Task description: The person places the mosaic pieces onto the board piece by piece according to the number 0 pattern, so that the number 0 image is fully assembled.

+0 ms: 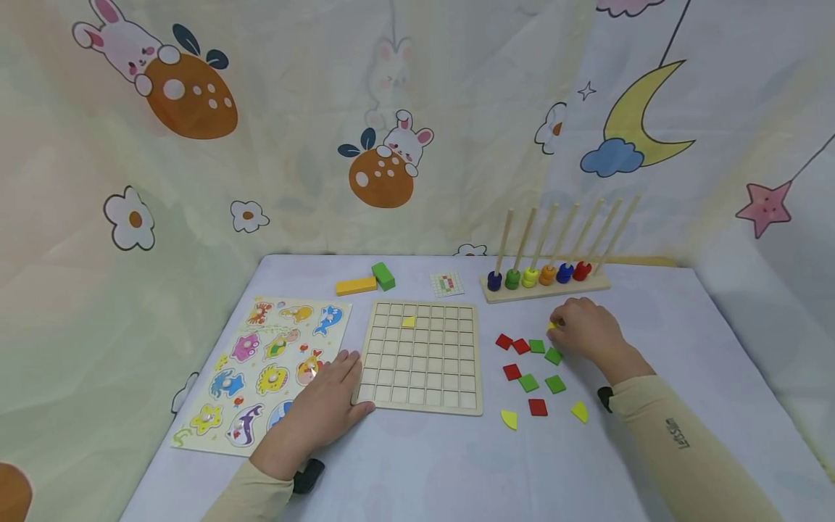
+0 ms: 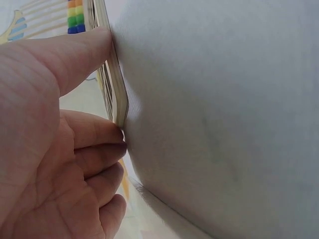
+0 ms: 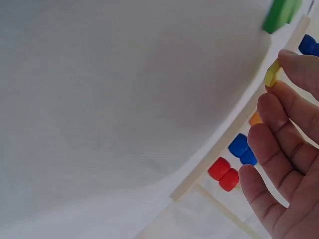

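My right hand (image 1: 587, 330) pinches a small yellow tile (image 3: 271, 73) between thumb and index finger, just right of the loose tiles. At the near left corner of a wooden grid board (image 1: 420, 410), my left hand (image 1: 328, 399) rests with fingers extended along the left side and thumb at the front edge. One yellow tile (image 1: 408, 322) sits in an upper cell of the grid. Several loose tiles lie right of the board, among them a red tile (image 1: 538, 407), a green tile (image 1: 555, 384) and a yellow quarter-round tile (image 1: 580, 412).
An animal puzzle board (image 1: 261, 391) lies on the left, partly under the left forearm. Behind the grid are an orange block (image 1: 356, 286), a green block (image 1: 383, 276) and a small pattern card (image 1: 446, 284). A bead rack with upright pegs (image 1: 548, 292) stands at the back right.
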### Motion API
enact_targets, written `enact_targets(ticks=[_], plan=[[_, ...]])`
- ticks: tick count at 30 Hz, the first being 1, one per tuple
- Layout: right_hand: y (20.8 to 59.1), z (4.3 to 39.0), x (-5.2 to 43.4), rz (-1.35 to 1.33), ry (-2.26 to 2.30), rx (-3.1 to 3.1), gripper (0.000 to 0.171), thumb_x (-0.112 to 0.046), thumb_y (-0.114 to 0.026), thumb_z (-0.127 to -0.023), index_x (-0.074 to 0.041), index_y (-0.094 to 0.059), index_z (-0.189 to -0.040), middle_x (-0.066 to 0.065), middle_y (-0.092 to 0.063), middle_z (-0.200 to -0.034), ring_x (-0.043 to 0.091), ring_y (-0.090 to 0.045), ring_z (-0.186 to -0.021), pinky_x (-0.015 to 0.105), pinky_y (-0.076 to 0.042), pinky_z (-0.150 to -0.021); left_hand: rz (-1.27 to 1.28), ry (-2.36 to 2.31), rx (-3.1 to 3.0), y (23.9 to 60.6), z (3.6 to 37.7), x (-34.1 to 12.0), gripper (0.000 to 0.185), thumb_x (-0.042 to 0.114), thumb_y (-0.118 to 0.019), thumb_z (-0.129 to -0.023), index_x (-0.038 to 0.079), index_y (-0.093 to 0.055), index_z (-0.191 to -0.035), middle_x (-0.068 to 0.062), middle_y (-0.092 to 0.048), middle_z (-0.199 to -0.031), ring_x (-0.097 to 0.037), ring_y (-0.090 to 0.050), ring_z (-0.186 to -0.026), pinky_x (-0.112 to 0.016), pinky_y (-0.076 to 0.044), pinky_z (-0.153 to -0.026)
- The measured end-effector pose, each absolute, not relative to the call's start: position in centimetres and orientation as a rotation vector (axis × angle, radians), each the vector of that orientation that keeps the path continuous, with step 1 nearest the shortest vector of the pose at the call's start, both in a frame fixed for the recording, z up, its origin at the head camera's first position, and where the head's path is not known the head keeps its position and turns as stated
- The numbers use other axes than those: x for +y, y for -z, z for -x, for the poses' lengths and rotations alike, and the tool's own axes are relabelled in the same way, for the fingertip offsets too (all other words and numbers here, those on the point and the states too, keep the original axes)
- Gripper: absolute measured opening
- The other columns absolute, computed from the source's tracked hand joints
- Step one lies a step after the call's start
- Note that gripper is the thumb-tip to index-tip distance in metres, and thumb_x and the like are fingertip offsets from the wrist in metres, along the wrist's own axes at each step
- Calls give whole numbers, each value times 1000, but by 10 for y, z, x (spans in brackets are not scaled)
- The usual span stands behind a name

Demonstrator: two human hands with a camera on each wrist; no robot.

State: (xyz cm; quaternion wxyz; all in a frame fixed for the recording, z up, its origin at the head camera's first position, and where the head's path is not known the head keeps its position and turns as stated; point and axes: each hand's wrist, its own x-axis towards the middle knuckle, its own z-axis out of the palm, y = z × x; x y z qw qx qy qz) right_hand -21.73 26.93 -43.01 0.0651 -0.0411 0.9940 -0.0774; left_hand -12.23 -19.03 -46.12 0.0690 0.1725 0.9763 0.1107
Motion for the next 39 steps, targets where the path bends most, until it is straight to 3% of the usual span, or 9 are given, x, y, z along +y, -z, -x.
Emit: enact_targets(ticks=[32, 39], plan=[[427, 230, 219, 264, 175, 3057, 33, -32, -81, -91, -10, -79, -116, 8, -74, -111, 29, -62, -105, 50, -58, -93, -505, -343, 2939, 462, 122, -189, 86, 47, -75, -95, 1, -40, -159, -14, -35, -170, -34, -27, -161, -53, -29, -131], [426, 233, 200, 366, 175, 3073, 29, -31, -79, -92, -12, -81, -114, 6, -74, -109, 26, -64, -100, 47, -58, -88, -508, -340, 2939, 462, 121, -189, 85, 47, -74, -95, 1, -41, -159, -15, -35, -170, -34, -27, -161, -53, -29, -131]])
